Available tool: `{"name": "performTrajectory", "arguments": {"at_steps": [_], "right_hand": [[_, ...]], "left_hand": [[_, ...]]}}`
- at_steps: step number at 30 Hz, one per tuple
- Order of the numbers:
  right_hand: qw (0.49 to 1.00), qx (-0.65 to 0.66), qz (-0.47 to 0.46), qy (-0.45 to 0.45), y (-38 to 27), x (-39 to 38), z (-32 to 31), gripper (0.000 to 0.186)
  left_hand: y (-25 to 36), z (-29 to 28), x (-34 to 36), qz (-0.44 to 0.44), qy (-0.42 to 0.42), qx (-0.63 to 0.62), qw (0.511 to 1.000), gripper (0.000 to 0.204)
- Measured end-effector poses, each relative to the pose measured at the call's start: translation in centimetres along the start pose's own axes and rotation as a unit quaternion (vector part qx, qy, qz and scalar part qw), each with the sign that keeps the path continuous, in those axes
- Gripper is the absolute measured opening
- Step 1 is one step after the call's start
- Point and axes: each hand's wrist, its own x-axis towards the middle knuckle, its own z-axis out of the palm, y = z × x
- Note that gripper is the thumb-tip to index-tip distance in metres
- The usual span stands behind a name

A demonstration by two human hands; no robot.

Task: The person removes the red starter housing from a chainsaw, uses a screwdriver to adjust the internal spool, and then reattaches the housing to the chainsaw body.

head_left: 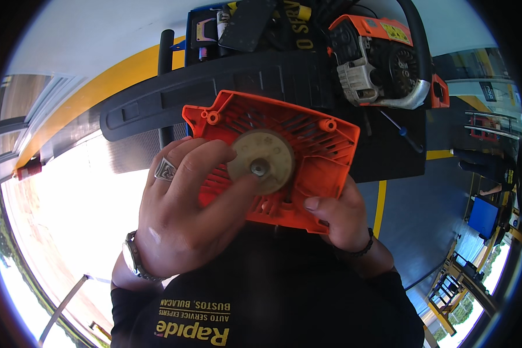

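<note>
An orange recoil starter cover (pixel 325 188) from a chainsaw is held in front of my body, its slotted inner side facing up. At its middle sits a round cream-coloured pulley (pixel 272 148) with a metal bolt or stud (pixel 259 167) at the hub. My left hand (pixel 182 203), wearing a ring and a watch, is closed at the pulley's left side. Its bent index finger touches the rim, and the thumb reaches toward the hub. My right hand (pixel 345 217) grips the cover's lower right corner, thumb on top and other fingers hidden beneath.
Beyond the cover lie a long black plastic guard (pixel 151 107) and an orange-and-white chainsaw body (pixel 383 64). A screwdriver (pixel 406 134) rests on the black bench surface (pixel 383 156). A dark phone-like slab (pixel 246 26) sits among tools at the back. Another person (pixel 493 168) stands far right.
</note>
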Motion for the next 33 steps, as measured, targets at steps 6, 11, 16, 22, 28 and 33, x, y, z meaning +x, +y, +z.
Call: {"name": "performTrajectory", "arguments": {"at_steps": [6, 11, 16, 22, 28, 33], "right_hand": [[0.997, -0.072, -0.024, -0.033, -0.2, 0.2, 0.3, 0.057], [0.999, -0.03, -0.011, -0.027, 0.5, 0.4, 0.4, 0.058], [0.999, -0.052, 0.007, -0.008, 0.5, 0.7, 0.5, 0.055], [0.998, -0.056, 0.016, 0.0, 0.6, 1.2, 0.1, 0.052], [0.997, -0.075, 0.011, -0.024, 0.9, 1.8, 0.1, 0.053], [0.999, -0.043, -0.011, 0.011, 1.2, 2.2, 0.7, 0.054]], "left_hand": [[0.1, -0.1, 0.1, -0.034, -0.028, 0.002, 0.999, 0.034], [0.2, 0.2, -0.2, -0.058, -0.044, 0.013, 0.997, 0.039], [-0.2, 0.2, -0.5, -0.06, -0.043, 0.001, 0.997, 0.039], [-1.1, 0.9, -2.3, -0.113, 0.015, -0.076, 0.991, 0.033], [-2.3, 1.7, -1.8, -0.171, 0.105, -0.049, 0.978, 0.065], [-2.9, 1.9, -1.8, -0.275, 0.012, -0.17, 0.946, 0.114]]}}
